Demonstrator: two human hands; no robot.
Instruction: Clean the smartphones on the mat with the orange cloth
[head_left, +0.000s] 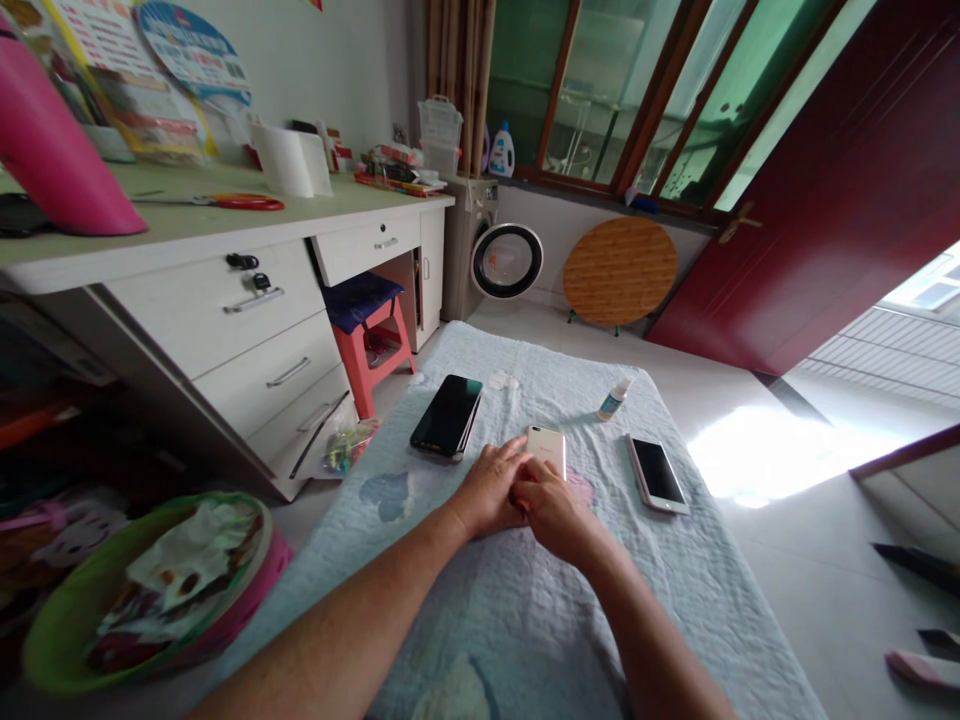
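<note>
A pale gold phone (547,449) lies back up on the light blue cloth (525,610), its camera end pointing away from me. My left hand (493,490) grips its left side, fingertips reaching onto the back. My right hand (553,508) covers the lower part with bent fingers pressed together. Where both hands meet, the fingertips and whatever they pinch are hidden. Left of them rests a large black phone (448,415), screen up, on something light-edged. To the right is a white-framed phone (658,472) with a dark screen. Beyond it stands a small spray bottle (615,399).
At left is a desk (375,205) bearing scissors (247,201), a paper roll (289,160) and a pink object (56,140). Below are a red stool (367,350) and a full green-rimmed basket (56,640). A washing machine with an open door (507,261) and a round wooden board (621,272) stand behind.
</note>
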